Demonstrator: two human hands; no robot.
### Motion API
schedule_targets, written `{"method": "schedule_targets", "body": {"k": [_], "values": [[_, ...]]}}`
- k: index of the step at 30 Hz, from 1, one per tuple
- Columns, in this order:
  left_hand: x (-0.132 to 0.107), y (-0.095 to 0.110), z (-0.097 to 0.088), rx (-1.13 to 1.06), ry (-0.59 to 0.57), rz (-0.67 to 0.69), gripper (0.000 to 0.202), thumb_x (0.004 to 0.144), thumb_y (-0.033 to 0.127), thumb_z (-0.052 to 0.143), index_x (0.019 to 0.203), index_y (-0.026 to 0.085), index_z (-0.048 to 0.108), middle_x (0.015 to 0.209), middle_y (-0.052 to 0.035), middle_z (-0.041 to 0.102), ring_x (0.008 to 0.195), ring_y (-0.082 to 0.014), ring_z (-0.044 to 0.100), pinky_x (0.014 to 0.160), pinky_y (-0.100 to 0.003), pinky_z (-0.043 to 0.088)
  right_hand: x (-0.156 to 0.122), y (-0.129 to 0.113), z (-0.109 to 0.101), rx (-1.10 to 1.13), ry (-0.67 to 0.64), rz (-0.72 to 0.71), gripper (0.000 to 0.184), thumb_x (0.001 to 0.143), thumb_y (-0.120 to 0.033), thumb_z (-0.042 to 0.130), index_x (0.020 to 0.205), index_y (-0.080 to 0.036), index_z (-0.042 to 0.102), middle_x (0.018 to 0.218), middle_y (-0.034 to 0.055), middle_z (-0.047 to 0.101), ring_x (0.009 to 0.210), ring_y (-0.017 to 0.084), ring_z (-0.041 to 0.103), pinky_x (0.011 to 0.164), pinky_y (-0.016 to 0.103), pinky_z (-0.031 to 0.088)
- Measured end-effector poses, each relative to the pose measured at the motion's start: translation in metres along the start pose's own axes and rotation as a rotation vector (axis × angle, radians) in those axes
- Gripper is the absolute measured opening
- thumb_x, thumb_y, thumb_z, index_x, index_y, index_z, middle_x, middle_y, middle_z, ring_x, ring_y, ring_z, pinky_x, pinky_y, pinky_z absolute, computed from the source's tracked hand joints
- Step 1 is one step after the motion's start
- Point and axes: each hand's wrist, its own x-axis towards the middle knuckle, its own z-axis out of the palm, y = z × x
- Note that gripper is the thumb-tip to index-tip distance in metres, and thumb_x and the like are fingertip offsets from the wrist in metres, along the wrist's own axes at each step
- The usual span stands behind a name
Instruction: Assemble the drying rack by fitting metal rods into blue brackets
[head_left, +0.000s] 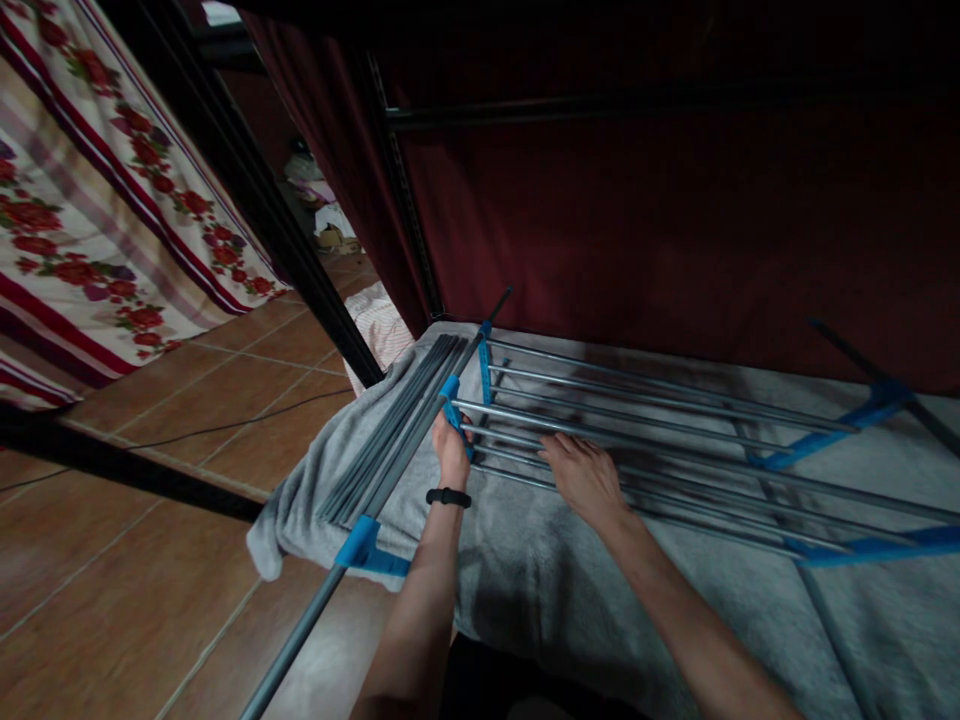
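Left hand [452, 447]: curled round blue clip [450, 390], near blanket's [517, 570] left edge
Right hand [581, 475]: over rods [705, 458] (can't tell its grip)
Rods: run rightward from clip

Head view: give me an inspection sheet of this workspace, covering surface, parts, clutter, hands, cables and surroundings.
Surface: soft grey blanket, creased, one corner hanging toward the brown tiled floor.
Parts: grey metal-tube rack with blue plastic connectors; loose bundle of thin grey tubes lying at its left.
Clutter: mixed white and brown items on the far floor, too dim to identify.
Left hand: black wristband; closed on a blue plastic connector.
Right hand: over the rack's near tubes; grip unclear.
Cables: thin black cable across the floor.
Surroundings: dark red curtain, black metal post, white flower-patterned fabric.
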Motion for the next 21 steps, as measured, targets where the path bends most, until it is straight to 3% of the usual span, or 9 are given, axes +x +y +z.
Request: {"method": "schedule_targets", "body": {"k": [7, 21], "values": [[0.0, -0.001, 0.0, 0.005, -0.027, 0.056, 0.062, 0.094, 0.077, 0.045, 0.067, 0.022, 0.051, 0.052, 0.0039, 0.049, 0.043, -0.0088, 0.041, 0.044, -0.022, 0.034, 0.0, -0.001, -0.001, 0.004, 0.028, -0.001, 0.031, 0.109, -0.03, 0.041, 0.115, -0.023, 0.071, 0.109, 0.0051, 0.075, 0.097, 0.019, 0.069, 0.085, 0.031, 0.044], [0.0, 0.0, 0.001, -0.006, -0.011, 0.01, 0.06, 0.093, 0.077, 0.045, 0.069, 0.022, 0.05, 0.052, 0.0047, 0.047, 0.042, -0.0093, 0.04, 0.043, -0.024, 0.032, 0.007, -0.003, -0.016, 0.064, -0.151, 0.039, 0.031, 0.109, -0.032, 0.039, 0.114, -0.025, 0.069, 0.115, 0.0046, 0.075, 0.103, 0.02, 0.071, 0.085, 0.031, 0.048]]}}
